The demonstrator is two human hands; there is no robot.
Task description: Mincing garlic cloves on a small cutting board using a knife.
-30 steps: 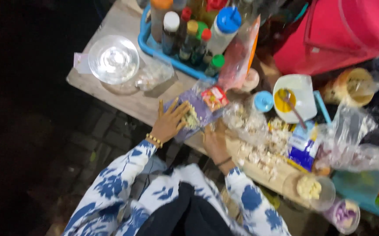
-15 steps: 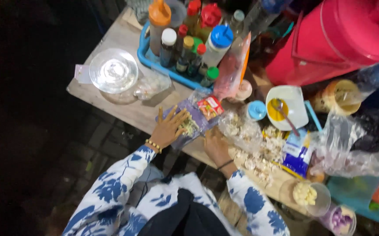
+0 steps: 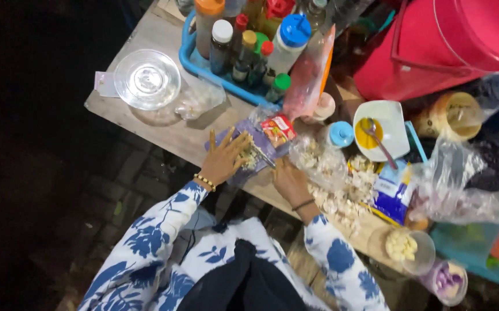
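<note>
My left hand (image 3: 225,158) has stayed pressed, fingers spread, on the purple plastic packet (image 3: 248,151); my right hand (image 3: 288,179) grips a thin metal blade (image 3: 263,156) there.

A small knife (image 3: 263,155) lies slantwise between the two hands, its thin metal blade running from the right hand's fingertips up toward the left hand's fingers; whether the right hand actually grips its handle cannot be told. Under the left hand's spread fingers sits a little heap of pale chopped pieces (image 3: 248,159), cream-coloured and loose, touching the blade's near end. Both rest on a purple plastic sheet (image 3: 259,145), crumpled and flat on the tabletop, which shows above and beside the left fingertips and stretches across to the right hand's fingertips.
</note>
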